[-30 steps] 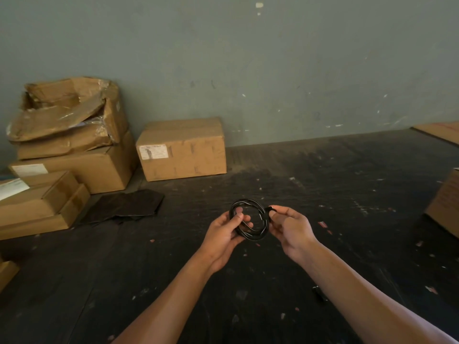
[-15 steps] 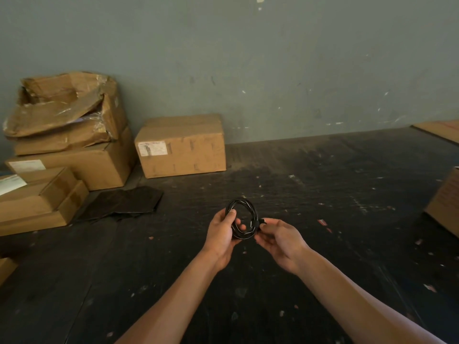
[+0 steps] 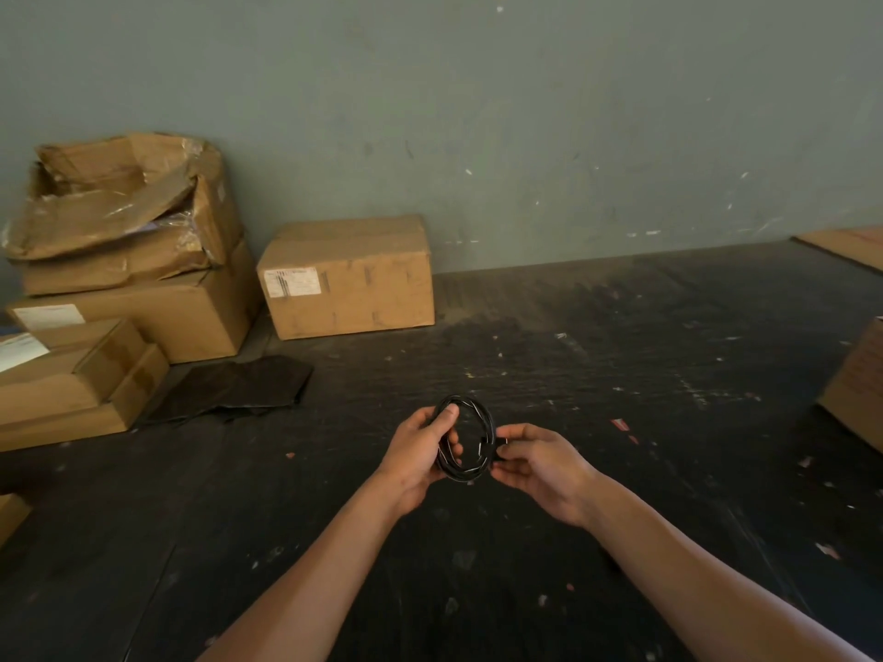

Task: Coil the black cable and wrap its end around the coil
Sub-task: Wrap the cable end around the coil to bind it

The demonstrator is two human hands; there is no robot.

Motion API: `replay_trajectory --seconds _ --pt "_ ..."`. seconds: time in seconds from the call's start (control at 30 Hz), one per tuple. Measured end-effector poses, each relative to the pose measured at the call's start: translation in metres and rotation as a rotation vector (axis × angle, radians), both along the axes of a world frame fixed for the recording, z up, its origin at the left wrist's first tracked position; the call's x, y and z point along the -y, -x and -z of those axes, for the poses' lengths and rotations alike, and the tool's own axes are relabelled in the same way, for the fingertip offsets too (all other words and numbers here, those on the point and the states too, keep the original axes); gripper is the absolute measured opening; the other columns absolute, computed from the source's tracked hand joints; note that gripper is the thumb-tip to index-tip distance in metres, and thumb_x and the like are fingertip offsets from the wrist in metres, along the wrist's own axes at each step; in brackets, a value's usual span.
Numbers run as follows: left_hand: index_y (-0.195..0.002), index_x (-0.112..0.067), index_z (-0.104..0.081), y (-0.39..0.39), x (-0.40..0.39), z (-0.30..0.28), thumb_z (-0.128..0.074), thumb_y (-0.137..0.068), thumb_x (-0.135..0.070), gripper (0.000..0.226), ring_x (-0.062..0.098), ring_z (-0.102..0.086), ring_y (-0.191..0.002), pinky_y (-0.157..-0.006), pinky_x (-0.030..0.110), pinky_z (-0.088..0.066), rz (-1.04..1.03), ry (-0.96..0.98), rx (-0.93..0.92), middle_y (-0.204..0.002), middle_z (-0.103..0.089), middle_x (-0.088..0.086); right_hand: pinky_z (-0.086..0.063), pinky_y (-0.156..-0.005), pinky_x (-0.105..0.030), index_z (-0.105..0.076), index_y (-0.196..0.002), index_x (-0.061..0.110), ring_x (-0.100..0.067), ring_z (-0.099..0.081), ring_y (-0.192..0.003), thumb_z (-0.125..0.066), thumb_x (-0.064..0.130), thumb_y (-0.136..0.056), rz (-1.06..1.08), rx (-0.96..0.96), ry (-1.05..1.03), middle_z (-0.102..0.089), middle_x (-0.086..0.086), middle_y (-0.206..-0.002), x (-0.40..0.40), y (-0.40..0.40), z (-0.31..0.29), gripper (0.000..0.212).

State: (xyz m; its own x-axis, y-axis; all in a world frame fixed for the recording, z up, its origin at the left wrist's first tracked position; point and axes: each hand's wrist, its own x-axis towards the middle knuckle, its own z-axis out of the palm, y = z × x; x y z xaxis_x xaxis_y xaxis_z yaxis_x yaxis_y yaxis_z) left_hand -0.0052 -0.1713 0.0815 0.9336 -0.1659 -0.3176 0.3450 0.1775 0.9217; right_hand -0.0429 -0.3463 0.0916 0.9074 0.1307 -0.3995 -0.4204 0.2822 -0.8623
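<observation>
A: Looking at your hands, what can go wrong now?

B: The coil can spring open. The black cable (image 3: 466,439) is stiff enough to stand as a ring, so if your left hand (image 3: 420,453) loosens its grip while you pull the end, I think the loops will slide apart. Also the end can slip from your right hand (image 3: 542,463) before it goes around the bundle, and then the wrap is loose.

A: Where is the cable relative to each grip?

B: It is between your two hands, above the dark surface (image 3: 669,375), well apart from the cardboard boxes (image 3: 346,279) at the far left. Your left grip is closed on the left side of the ring, with the thumb on top. Your right grip is narrow, and it pinches the cable's end just at the right side of the ring.
</observation>
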Motion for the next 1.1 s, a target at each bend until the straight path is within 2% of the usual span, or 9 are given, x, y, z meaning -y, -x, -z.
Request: replay_trajectory --seconds 0.13,0.3,0.37,0.43,0.53,0.73,0.8,0.93,1.1 --pt "-0.093 -0.017 -0.064 -0.001 0.002 -0.001 -0.061 -0.097 -0.025 0.009 0.012 -0.055 -0.062 -0.064 0.032 -0.052 0.011 -0.007 0.027 -0.066 -0.054 -0.002 -0.054 -0.084 -0.037 -0.058 -0.125 0.009 -0.024 -0.065 -0.093 -0.051 -0.004 -0.092 -0.077 0.04 0.128 -0.069 -0.013 -0.102 0.003 0.001 0.002 0.036" --pt "-0.106 -0.013 -0.064 0.005 0.006 0.002 -0.058 -0.098 -0.024 0.015 0.012 -0.053 -0.067 -0.068 0.03 -0.053 0.068 -0.158 0.12 -0.072 -0.052 -0.001 -0.052 -0.095 -0.039 -0.05 -0.135 0.028 -0.02 -0.064 -0.111 -0.062 0.013 -0.093 -0.138 0.263 0.284 -0.065 -0.004 -0.123 0.002 -0.001 -0.002 0.047" --pt "-0.107 -0.012 -0.064 0.007 0.007 0.003 -0.058 -0.098 -0.024 0.016 0.012 -0.054 -0.068 -0.07 0.031 -0.054 0.1 -0.202 0.15 -0.072 -0.053 -0.001 -0.055 -0.092 -0.035 -0.059 -0.13 0.021 -0.015 -0.067 -0.102 -0.064 0.016 -0.093 -0.134 0.351 0.399 -0.069 -0.007 -0.115 0.0 -0.001 -0.002 0.038" --pt "-0.106 -0.014 -0.065 0.009 0.007 0.005 -0.058 -0.098 -0.025 0.015 0.012 -0.056 -0.07 -0.074 0.032 -0.055 0.127 -0.256 0.173 -0.074 -0.055 -0.001 -0.057 -0.078 -0.028 -0.068 -0.113 0.017 -0.012 -0.07 -0.087 -0.063 0.013 -0.093 -0.123 0.376 0.451 -0.073 -0.011 -0.103 0.0 -0.001 0.001 0.021" --pt "-0.107 -0.015 -0.065 0.011 0.004 0.007 -0.057 -0.099 -0.024 0.015 0.011 -0.06 -0.073 -0.076 0.031 -0.056 0.167 -0.345 0.213 -0.077 -0.06 0.0 -0.054 -0.071 -0.023 -0.069 -0.105 0.013 -0.011 -0.07 -0.083 -0.062 0.011 -0.094 -0.16 0.33 0.461 -0.073 -0.005 -0.092 0.004 0.0 0.006 0.014" --pt "-0.104 -0.009 -0.067 0.016 0.002 0.002 -0.053 -0.101 -0.022 0.02 0.014 -0.066 -0.071 -0.076 0.033 -0.054 0.281 -0.516 0.325 -0.076 -0.067 0.002 -0.055 -0.088 -0.039 -0.057 -0.119 0.017 -0.021 -0.072 -0.098 -0.06 0.007 -0.094 -0.112 0.27 0.346 -0.076 -0.01 -0.102 0.01 0.0 0.019 0.028" --pt "-0.1 -0.009 -0.067 0.017 0.002 0.003 -0.051 -0.102 -0.022 0.021 0.015 -0.065 -0.068 -0.079 0.036 -0.055 0.305 -0.435 0.218 -0.072 -0.062 0.002 -0.055 -0.081 -0.035 -0.056 -0.12 0.017 -0.02 -0.073 -0.098 -0.061 0.007 -0.093 -0.13 0.258 0.334 -0.077 -0.008 -0.099 0.013 0.0 0.021 0.029" --pt "-0.095 -0.008 -0.068 0.025 0.005 0.005 -0.057 -0.099 -0.017 0.015 0.015 -0.06 -0.067 -0.077 0.038 -0.058 0.325 0.057 -0.127 -0.071 -0.057 0.003 -0.053 -0.076 -0.027 -0.061 -0.116 0.014 -0.015 -0.071 -0.096 -0.06 0.009 -0.094 -0.188 0.283 0.389 -0.075 -0.006 -0.099 0.021 0.003 0.02 0.022" --pt "-0.109 -0.007 -0.07 0.033 0.008 0.013 -0.056 -0.097 -0.017 0.021 0.016 -0.063 -0.074 -0.081 0.039 -0.053 0.325 0.292 -0.161 -0.078 -0.064 0.002 -0.054 -0.072 -0.027 -0.062 -0.112 0.013 -0.014 -0.07 -0.089 -0.058 0.007 -0.095 -0.086 0.298 0.338 -0.074 -0.003 -0.094 0.024 0.008 0.028 0.019"
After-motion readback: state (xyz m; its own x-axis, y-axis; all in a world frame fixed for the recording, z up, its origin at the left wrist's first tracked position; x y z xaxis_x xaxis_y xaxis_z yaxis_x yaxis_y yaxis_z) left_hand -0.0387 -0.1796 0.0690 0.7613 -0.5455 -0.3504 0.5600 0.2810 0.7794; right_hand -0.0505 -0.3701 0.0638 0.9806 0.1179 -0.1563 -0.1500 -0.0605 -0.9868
